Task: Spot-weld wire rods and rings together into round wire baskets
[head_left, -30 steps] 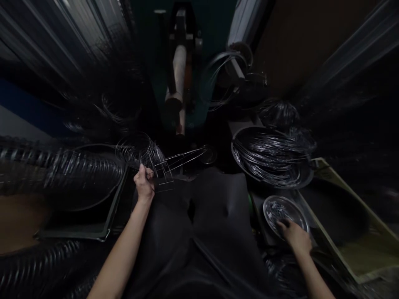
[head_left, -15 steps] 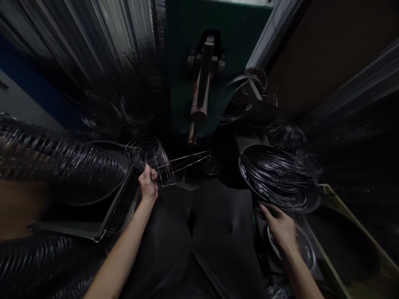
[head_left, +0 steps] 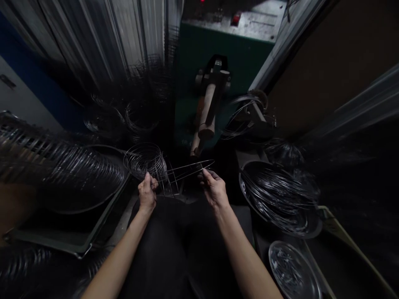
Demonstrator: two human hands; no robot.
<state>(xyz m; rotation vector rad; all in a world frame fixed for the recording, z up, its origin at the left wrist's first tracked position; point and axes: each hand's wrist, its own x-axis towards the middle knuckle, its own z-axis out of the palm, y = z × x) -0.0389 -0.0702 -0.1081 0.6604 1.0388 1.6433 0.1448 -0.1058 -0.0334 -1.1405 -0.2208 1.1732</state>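
Right of the green machine (head_left: 199,50) sits a bowl (head_left: 315,229) of wires (head_left: 277,195). In front of the machine is a wire frame (head_left: 186,166); the left hand (head_left: 146,196) pinches one end, likely to steady it; the right hand (head_left: 215,190) seems to pinch a tiny bit (head_left: 202,165) at the other.

Bare forearms and bare hands meet a dark workshop outfit in this view from a head-worn camera. The left forearm (head_left: 121,249) and right forearm (head_left: 241,249) are uncovered from wrist to the frame's lower edge, both slim and tapering toward the left hand (head_left: 147,194) and right hand (head_left: 215,190). Between them, a plain, near-black garment (head_left: 210,232) covers the lap and thighs, its surface mostly smooth, with soft creases low in the middle; whether it is an apron or trousers cannot be told in the dim light.
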